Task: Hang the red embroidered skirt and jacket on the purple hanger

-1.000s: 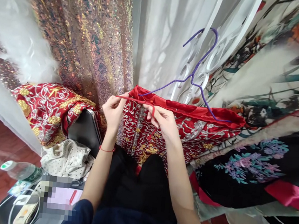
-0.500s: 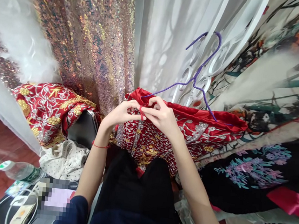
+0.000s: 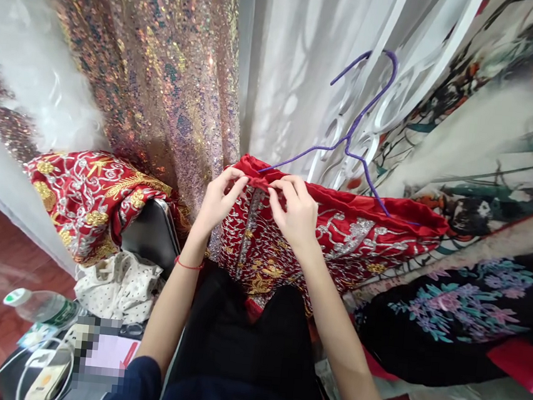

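A red embroidered garment, worked in silver and gold, hangs on a purple wire hanger in front of me. Its red satin upper edge runs slanting to the right. At the left end of that edge, a narrow red fabric tie shows a small gathered knot. My left hand pinches the tie on the left side of the knot. On the other side, my right hand pinches it between thumb and fingers. The exact ends of the tie are hidden by my fingertips.
Another red embroidered cloth drapes over a dark chair back at left. Below it lie a dotted white cloth, a plastic bottle and a white cable. Sequined fabric hangs behind; a black floral garment is at right.
My hands have moved apart from a close, overlapping position. The red loop that was around my fingers is now drawn into a small knot between them.
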A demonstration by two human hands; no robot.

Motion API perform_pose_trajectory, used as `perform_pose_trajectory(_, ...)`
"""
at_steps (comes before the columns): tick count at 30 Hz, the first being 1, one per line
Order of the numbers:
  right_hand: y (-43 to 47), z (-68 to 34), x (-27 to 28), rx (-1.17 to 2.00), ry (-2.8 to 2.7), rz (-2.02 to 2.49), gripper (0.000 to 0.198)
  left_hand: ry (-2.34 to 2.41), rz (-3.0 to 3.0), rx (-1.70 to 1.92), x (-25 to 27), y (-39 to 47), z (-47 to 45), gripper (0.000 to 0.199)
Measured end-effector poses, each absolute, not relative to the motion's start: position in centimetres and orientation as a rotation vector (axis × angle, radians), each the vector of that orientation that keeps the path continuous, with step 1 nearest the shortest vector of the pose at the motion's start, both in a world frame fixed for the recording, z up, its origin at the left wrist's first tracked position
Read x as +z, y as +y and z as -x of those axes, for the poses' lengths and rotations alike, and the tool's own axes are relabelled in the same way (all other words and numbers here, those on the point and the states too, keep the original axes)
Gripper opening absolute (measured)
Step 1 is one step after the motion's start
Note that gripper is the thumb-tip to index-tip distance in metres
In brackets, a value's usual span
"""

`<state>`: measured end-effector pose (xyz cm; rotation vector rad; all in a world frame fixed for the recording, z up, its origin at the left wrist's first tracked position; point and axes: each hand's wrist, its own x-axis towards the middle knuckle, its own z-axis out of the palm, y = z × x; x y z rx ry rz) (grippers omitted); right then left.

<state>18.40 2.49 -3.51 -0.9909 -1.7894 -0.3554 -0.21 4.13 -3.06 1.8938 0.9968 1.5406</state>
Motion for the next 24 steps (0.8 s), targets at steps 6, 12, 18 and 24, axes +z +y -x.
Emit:
perform_pose_trajectory(6, 2.2, -19.6, -3.9, -0.483, -1.749, 1.091, 0.018, 1.609, -2.174, 1.736, -3.5, 4.2, 0.3, 0.021)
perform_pose_trajectory(12, 1.4, -21.1, -3.7, -0.716, -1.804, 1.148, 0.025, 1.941, -2.330, 1.818, -3.5, 4.6, 1.5, 0.029)
perform_pose_trajectory(18, 1.0, -22.8, -2.6, -0.812, -1.956, 1.168, 0.029, 1.889, -2.353, 1.707, -3.9, 4.4, 1.7, 0.025)
perform_pose_trajectory(24, -1.6, -25.3, -1.3, -0.749, -2.021, 1.113, 0.020, 1.453, -2.495, 1.738, -1.7, 3.8, 2.2, 0.035)
